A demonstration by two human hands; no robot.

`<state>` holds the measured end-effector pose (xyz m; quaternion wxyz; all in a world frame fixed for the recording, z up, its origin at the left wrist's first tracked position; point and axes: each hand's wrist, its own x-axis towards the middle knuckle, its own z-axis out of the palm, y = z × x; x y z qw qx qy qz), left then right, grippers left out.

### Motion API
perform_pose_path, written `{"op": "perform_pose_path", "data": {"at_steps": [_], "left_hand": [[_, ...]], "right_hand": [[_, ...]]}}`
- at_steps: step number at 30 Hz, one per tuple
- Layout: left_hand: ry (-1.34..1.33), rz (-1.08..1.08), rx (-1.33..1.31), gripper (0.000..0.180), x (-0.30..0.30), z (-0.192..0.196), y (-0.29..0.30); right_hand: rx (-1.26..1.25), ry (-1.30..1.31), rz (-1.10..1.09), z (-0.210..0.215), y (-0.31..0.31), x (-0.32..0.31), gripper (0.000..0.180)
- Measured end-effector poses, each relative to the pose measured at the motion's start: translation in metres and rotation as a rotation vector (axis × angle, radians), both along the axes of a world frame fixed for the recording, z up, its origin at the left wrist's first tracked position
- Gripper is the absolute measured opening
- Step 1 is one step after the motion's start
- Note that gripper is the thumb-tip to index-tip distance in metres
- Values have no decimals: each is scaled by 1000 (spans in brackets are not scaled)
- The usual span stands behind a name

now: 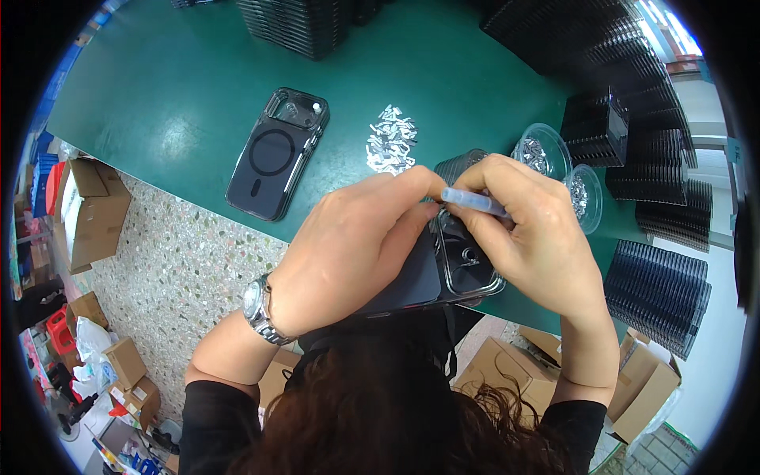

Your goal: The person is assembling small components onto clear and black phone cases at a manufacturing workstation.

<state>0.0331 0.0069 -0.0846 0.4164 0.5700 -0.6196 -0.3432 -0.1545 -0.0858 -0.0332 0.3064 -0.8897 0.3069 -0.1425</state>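
- Right hand [534,226]: fingers closed around a pale translucent pen-like tool [479,203].
- Left hand [340,241]: thumb and forefinger together at the far edge of the nearer phone case [469,261]; what they pinch is hidden. Metal wristwatch [256,305] on this wrist.
- 10 o'clock: second phone case [273,154], dark, ring-marked, flat on green bench [174,103].
- 12 o'clock: loose heap of small silver-white pieces [391,142].
- 2 o'clock: clear round tubs [563,150] containing small pieces.
- 3 o'clock: stacked dark trays [657,293].
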Motion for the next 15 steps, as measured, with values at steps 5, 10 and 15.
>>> {"op": "perform_pose_path", "data": {"at_steps": [5,10,15], "left_hand": [[-117,-22,53,12,-2,2,0],[-205,-20,7,12,-5,-4,0],[-146,-30,-37,13,0,0,-1]], "right_hand": [[-123,61,9,-4,6,0,8],[-171,50,46,-8,9,-1,16],[-228,53,13,-4,14,2,15]]}}
